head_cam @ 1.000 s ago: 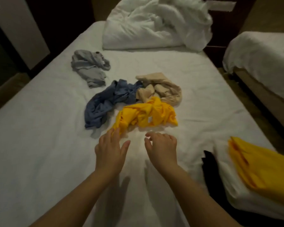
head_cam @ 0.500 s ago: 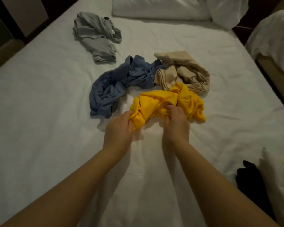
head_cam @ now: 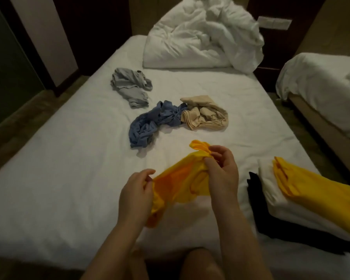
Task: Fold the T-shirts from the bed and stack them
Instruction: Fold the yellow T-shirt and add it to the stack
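Both hands hold a crumpled yellow T-shirt (head_cam: 180, 182) above the near part of the white bed (head_cam: 69, 158). My left hand (head_cam: 135, 193) grips its lower left edge and my right hand (head_cam: 222, 170) pinches its upper end. Farther up the bed lie a crumpled blue T-shirt (head_cam: 150, 124), a beige T-shirt (head_cam: 206, 116) touching it, and a grey T-shirt (head_cam: 131, 87) apart to the left. At the near right sits a stack of folded shirts: yellow (head_cam: 315, 190) on top, white (head_cam: 275, 199) under it, black (head_cam: 257, 203) at the bottom.
A bunched white duvet (head_cam: 202, 35) fills the head of the bed. A second bed (head_cam: 321, 85) stands to the right across a narrow floor gap. A dark floor and wall panel (head_cam: 42, 37) lie to the left. My knees show at the bottom edge.
My hands reached the yellow T-shirt, took hold of it, lifted it off the bed and pulled it toward me, away from the blue and beige shirts.
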`<state>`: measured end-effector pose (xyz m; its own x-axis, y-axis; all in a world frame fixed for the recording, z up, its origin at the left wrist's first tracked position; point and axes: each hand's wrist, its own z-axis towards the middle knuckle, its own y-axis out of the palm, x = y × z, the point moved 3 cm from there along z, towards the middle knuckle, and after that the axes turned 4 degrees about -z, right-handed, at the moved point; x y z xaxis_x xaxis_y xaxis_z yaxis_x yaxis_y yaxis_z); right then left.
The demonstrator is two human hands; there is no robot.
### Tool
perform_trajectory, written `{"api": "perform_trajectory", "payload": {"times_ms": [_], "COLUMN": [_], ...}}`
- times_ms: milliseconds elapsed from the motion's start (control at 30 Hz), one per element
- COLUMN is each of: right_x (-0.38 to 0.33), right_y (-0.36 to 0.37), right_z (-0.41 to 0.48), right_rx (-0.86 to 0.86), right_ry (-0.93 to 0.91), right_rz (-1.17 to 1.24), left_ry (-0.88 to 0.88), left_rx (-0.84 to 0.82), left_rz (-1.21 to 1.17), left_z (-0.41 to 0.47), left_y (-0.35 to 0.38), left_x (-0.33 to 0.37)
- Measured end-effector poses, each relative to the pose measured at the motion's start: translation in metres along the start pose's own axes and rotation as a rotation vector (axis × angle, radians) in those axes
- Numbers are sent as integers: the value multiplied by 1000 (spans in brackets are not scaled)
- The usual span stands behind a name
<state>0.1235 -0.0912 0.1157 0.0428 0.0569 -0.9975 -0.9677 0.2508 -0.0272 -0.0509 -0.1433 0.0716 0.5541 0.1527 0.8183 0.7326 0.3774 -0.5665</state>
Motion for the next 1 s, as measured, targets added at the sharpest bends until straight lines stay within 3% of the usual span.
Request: {"api": "perform_trajectory", "payload": {"times_ms": [200,400,467,533,600,800,1000], "right_x": [-35,-45,-48,-47,-45,-58,-82], "right_y": [-44,-64,-58,-46,-33,-20,-12], "right_z": [-65,-105,-114,-129,-144,-150,-147], "right_rx": [62,-4,-198,-495,-639,-372,-348], "right_ry": [-29,-237,-228,-174,-198,-333,-550], "right_rz": [63,-510,-566,-590,-643,-606,-419], "left_ry": [-76,37,72,128,189,258,298], "left_rx": [97,171,193,205,209,229,243], "left_rz": [-283,-488,-524,-561,-578,-577,-591], "left_z": [-59,-88,-96,-102,-107,-115,-111], "left_y": [-40,-88,-100,-111,-120,-137,-153], "left_x": [16,60,75,88,100,117,123]}}
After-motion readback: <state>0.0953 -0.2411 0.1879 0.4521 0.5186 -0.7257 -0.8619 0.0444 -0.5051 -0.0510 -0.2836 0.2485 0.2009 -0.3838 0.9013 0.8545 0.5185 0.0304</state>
